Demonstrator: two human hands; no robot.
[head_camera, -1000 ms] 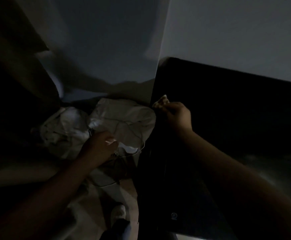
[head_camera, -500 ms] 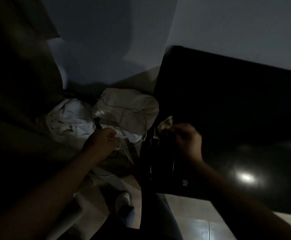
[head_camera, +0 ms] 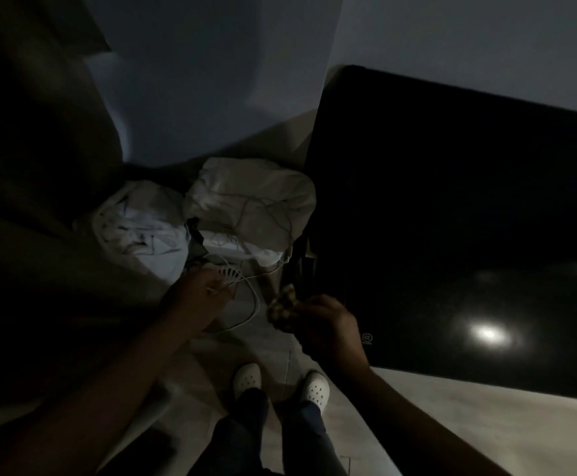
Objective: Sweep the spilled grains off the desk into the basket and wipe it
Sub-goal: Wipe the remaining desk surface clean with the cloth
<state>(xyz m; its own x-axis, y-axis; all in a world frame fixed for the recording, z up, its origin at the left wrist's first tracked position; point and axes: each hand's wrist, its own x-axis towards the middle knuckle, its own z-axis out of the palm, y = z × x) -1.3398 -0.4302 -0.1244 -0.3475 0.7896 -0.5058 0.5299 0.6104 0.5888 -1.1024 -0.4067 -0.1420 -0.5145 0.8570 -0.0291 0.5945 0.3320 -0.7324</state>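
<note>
Moved: our right hand [head_camera: 325, 324] and its cloth [head_camera: 282, 312] have come back along the left edge of the desk [head_camera: 452, 218] to its near corner; our left hand [head_camera: 199, 293] stays low by the basket [head_camera: 228, 271].
Right grip: fingers curl round the checked cloth, and a bunched wad juts past the knuckles just off the desk edge.
Why so: we judge the cloth is driving grains over that edge toward the basket below.
Left grip: it touches the white slotted rim, probably steadying it; too dim to tell whether the fingers close on it.
Basket: only a bit of rim shows; contents hidden.
Grains: none visible on the black top in this light.
Around: a white cable [head_camera: 254, 304] loops beside the basket; 2 white bags [head_camera: 252, 197] lie behind it.
</note>
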